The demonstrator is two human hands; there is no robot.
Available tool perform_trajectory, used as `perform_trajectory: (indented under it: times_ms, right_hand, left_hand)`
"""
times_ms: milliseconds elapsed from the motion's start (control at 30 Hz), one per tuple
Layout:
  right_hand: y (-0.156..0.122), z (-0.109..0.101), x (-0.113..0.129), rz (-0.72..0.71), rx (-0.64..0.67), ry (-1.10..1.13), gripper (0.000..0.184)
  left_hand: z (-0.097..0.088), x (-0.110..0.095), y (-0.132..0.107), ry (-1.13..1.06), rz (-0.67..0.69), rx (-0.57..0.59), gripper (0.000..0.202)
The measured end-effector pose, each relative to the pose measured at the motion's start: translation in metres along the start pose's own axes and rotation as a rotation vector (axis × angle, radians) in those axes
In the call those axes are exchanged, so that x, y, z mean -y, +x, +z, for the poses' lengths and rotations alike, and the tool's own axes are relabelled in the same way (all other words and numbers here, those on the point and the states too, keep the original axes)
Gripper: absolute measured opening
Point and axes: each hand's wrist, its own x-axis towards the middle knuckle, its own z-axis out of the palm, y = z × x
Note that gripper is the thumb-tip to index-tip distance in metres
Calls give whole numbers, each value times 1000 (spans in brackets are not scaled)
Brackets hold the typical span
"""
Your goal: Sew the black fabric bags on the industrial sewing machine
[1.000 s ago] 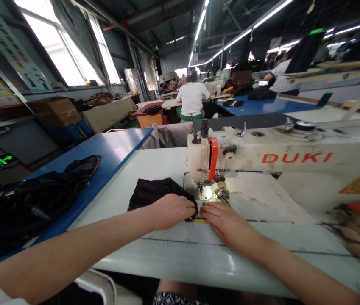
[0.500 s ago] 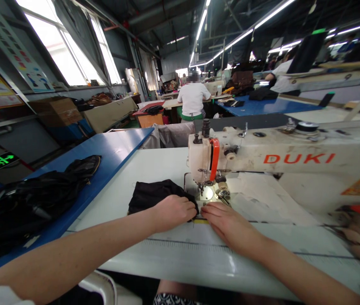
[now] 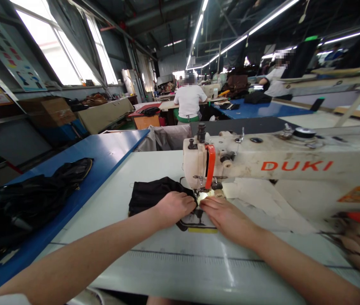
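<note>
A folded piece of black fabric (image 3: 149, 195) lies on the pale table to the left of the sewing machine's needle. My left hand (image 3: 176, 208) is closed on its right edge, thumb hidden below the fingers. My right hand (image 3: 230, 218) sits just right of the needle, fingers together and bent down at the fabric's edge; what is under its fingertips is hidden. Both hands are close together in front of the needle area of the white sewing machine (image 3: 294, 148), whose lamp lights the spot. A metal bed plate (image 3: 195, 219) shows between and below the hands.
On the left, a blue table (image 3: 113, 144) carries a heap of black items with zips (image 3: 40, 199). White sheets (image 3: 256, 197) lie under the machine arm. A printed ruler scale (image 3: 180, 257) runs along the table front. A person (image 3: 190, 101) sits farther ahead, another (image 3: 277, 80) at right.
Both hands have moved forward, nearer the needle, with the fabric edge; more of the bed plate shows in front of them. The camera view has shifted slightly.
</note>
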Motion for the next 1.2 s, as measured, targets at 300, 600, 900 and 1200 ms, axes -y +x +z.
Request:
perform_trajectory:
  times_ms: [300,600,900,1200]
  right_hand:
    - [5,-3,1,96,46,38,29]
    - [4,-1,2,136,40,1,27]
    - [6,-5,4,160,53,-27,24]
    - [1,-4,3,184,-28,-27,24]
  left_hand:
    - [2,9,2,-51,-4,-47,20]
    - [1,12,1,-76,8,-27,18]
    - [4,13,1,-58,1,-30,18]
    - [6,21,6,-41,-10,-12,16]
